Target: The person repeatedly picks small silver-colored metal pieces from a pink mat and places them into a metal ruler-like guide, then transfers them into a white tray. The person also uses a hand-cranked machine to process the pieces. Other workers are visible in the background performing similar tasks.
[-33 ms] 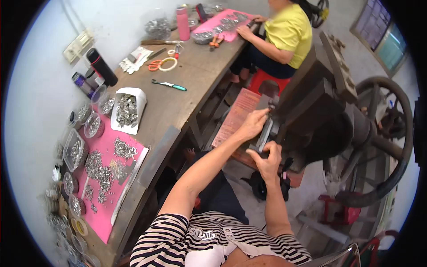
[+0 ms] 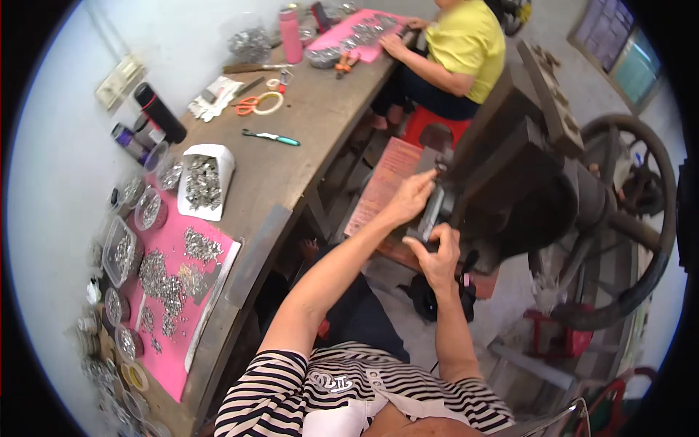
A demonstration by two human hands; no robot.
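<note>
We hold long grey metal bar (image 2: 435,207): right fingers (image 2: 443,236) pinching near end, left fingers (image 2: 422,183) by far end, grip unclear.

Tbl (image 2: 255,175) w/ pink mats (image 2: 164,368), toothbrush (image 2: 280,139)

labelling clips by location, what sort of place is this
Probably a small metalworking shop: there's a heavy dark machine with a big wheel, and a workbench bearing heaps of small silvery pieces.
</note>
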